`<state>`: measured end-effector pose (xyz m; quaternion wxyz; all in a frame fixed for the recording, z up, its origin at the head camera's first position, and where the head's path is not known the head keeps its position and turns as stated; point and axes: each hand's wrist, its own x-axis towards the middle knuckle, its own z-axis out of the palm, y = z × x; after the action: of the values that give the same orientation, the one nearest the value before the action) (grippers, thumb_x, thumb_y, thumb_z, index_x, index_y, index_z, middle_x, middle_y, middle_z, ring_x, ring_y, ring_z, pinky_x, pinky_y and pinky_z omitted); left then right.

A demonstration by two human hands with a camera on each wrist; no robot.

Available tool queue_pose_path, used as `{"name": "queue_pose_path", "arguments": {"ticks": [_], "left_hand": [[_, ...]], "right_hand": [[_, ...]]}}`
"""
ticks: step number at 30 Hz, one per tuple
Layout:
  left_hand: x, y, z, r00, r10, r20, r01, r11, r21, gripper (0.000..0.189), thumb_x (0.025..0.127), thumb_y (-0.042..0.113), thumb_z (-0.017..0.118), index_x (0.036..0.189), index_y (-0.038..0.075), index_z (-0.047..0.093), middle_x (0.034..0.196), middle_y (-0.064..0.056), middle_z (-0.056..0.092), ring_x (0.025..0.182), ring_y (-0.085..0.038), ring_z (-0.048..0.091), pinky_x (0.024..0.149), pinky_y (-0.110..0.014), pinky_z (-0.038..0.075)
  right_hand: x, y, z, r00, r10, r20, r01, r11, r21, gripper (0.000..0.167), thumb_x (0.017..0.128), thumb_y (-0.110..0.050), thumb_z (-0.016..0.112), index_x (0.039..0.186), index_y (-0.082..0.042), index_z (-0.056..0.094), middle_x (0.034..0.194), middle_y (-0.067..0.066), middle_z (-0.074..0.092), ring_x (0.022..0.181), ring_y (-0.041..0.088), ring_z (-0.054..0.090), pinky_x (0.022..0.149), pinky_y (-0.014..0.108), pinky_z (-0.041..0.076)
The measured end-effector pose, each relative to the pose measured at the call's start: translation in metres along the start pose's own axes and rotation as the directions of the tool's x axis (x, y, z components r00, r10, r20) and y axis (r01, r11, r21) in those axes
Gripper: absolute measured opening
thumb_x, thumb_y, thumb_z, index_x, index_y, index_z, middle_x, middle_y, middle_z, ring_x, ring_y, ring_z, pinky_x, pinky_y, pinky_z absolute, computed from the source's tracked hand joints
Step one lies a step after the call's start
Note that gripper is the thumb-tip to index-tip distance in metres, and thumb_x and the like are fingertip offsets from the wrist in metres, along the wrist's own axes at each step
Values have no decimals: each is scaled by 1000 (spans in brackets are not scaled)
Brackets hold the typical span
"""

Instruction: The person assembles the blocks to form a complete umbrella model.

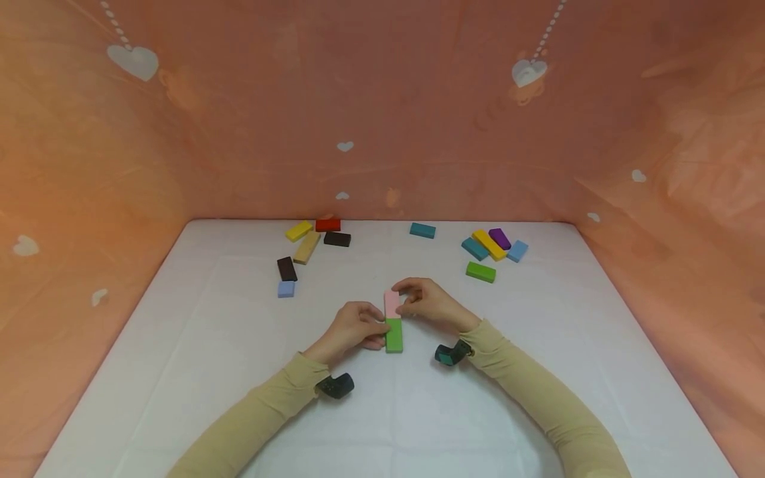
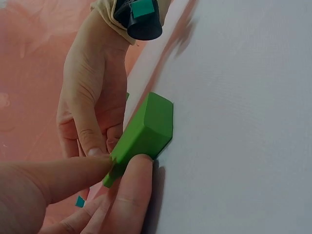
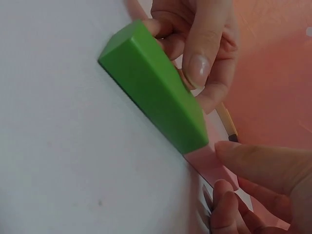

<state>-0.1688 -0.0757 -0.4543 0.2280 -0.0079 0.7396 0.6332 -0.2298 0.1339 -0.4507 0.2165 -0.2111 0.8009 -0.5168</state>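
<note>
Head: L hand [image 1: 352, 325] grips green block [image 1: 394, 335], R hand [image 1: 427, 302] pink block [image 1: 391, 302].

I see a green block [image 1: 394, 335] end to end with a pink block [image 1: 391, 303] mid-frame on the white table [image 1: 209, 345] (salmon backdrop [image 1: 382, 99] with white hearts); beige sleeves [image 1: 538, 392].
</note>
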Motion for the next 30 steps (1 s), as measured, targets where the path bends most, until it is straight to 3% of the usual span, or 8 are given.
{"name": "queue_pose_path", "arguments": {"ticks": [18, 30], "left_hand": [[4, -1, -5, 1000, 3, 26, -3, 1000, 0, 26, 86, 8, 71, 107, -3, 58, 82, -13, 68, 67, -21, 68, 64, -32, 57], [3, 2, -6, 999, -4, 37, 3, 1000, 5, 26, 86, 8, 71, 107, -2, 59, 81, -12, 69, 67, -21, 68, 65, -32, 57]], "right_hand": [[2, 0, 1, 1000, 12, -8, -12, 1000, -8, 40, 85, -7, 73, 123, -4, 60, 119, 8, 60, 78, 19, 58, 69, 26, 50], [1, -1, 0, 1000, 26, -5, -26, 1000, -15, 41, 85, -9, 73, 123, -4, 59, 109, 7, 63, 77, 20, 57, 69, 27, 50]]}}
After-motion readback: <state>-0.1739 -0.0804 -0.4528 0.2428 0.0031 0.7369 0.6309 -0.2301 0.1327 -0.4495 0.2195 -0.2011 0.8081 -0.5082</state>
